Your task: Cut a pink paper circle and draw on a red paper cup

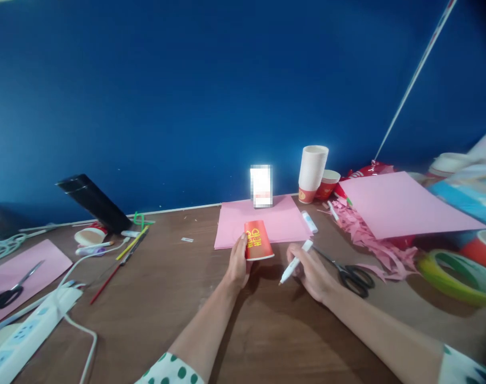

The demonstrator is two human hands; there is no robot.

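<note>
My left hand (238,262) is wrapped round the side of a red paper cup (259,241) with yellow lettering, held upside down with its white rim lowest. The cup is just in front of a stack of pink paper (227,221). To its right, my right hand (309,269) grips a white marker (294,264), its tip pointing down and left toward the table. A gap separates the marker from the cup. Beyond both, a bright, blurred-out upright rectangle (261,186) stands at the back of the pink paper.
Black-handled scissors (355,278) lie right of my right hand, near pink paper shreds (382,248) and a yellow-green tape roll (446,274). Stacked white cups (313,170) stand by the blue wall. Leftward are paintbrushes (121,264), a power strip (35,325) and its looping cable.
</note>
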